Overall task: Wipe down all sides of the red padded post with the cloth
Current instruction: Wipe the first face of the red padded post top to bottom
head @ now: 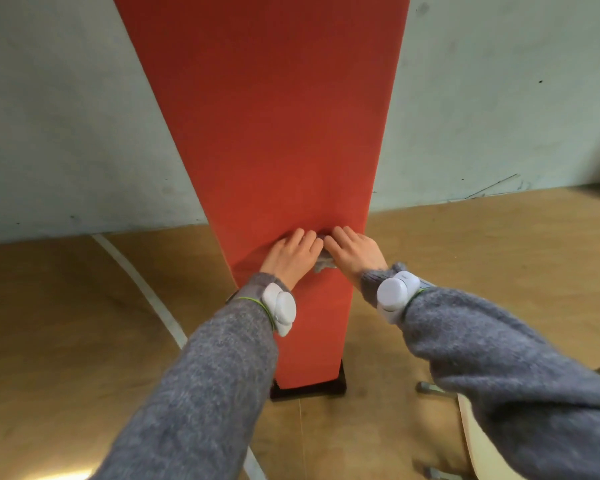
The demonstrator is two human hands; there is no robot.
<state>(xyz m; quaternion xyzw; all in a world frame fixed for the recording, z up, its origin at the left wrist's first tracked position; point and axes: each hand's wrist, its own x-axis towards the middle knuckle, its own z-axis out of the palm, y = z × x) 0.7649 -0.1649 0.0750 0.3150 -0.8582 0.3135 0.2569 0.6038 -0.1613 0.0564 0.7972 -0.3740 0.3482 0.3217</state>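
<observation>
the red padded post is seen filling the middle of the frame, and the grey cloth is pinned against its near face just below centre, only a crumpled corner showing. the left hand and right hand are laid side by side over it, fingers extended (pressing, not gripping), presumably so that pressure is spread evenly for a broad stroke.

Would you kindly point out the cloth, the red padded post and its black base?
cloth (323, 265): head view, grey crumpled lower edge.
red padded post (274, 133): head view, front face.
black base (342, 381): head view, right corner.
</observation>
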